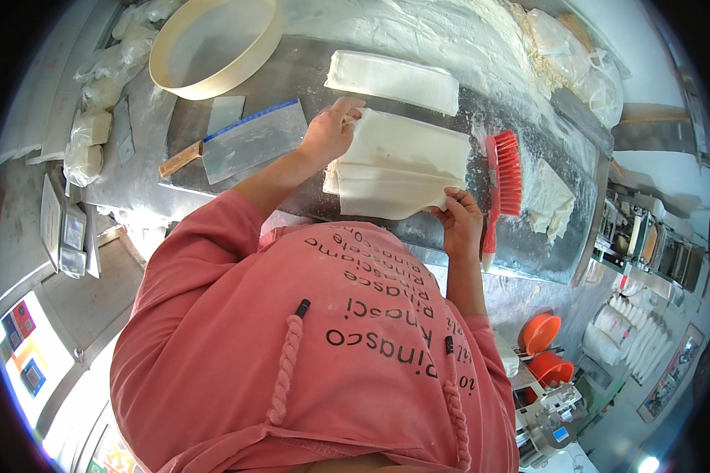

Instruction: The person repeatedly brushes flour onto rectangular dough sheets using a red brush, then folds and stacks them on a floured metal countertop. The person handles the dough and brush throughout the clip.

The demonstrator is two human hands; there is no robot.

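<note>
Matt, smooth dough sheets — floury dull-metal table

Fingertips of the left hand and right hand under folded dough.

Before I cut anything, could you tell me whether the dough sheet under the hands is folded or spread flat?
Folded: the dough sheet shows stacked layered edges along its left side, where the left hand grips it.

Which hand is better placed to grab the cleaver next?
Left, probably. The left hand grips the folded dough stack right beside the cleaver; the right hand holds the stack's opposite corner, by the red brush.
</note>
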